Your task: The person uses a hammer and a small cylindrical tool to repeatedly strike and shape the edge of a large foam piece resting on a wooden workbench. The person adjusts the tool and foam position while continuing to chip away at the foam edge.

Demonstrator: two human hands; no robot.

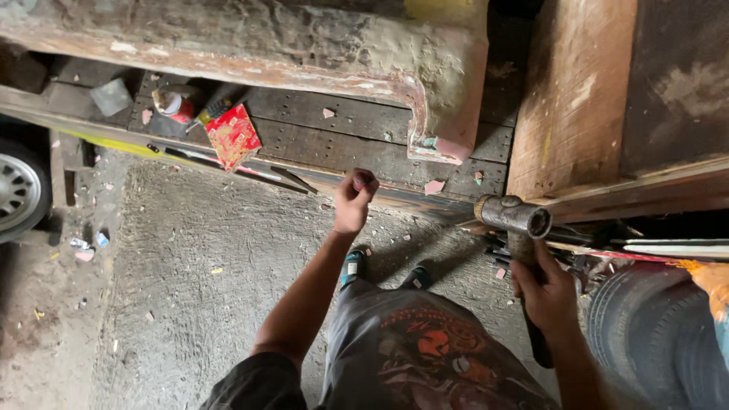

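My right hand (545, 292) grips the dark handle of a heavy hammer (515, 216); its rusty cylindrical head is raised near the edge of a wooden truck bed (342, 140). My left hand (353, 201) is closed in a fist around a small object, held against the bed's front edge. A chipped plastered beam (304, 45) with peeling pink paint lies across the boards above my left hand. My feet in dark shoes stand on the concrete below.
A red packet (233, 135), a small can (173, 102) and a grey scrap lie on the boards at left. A wooden panel (573, 91) rises at right. A tyre (653, 334) is at lower right, a car wheel (19, 190) at far left.
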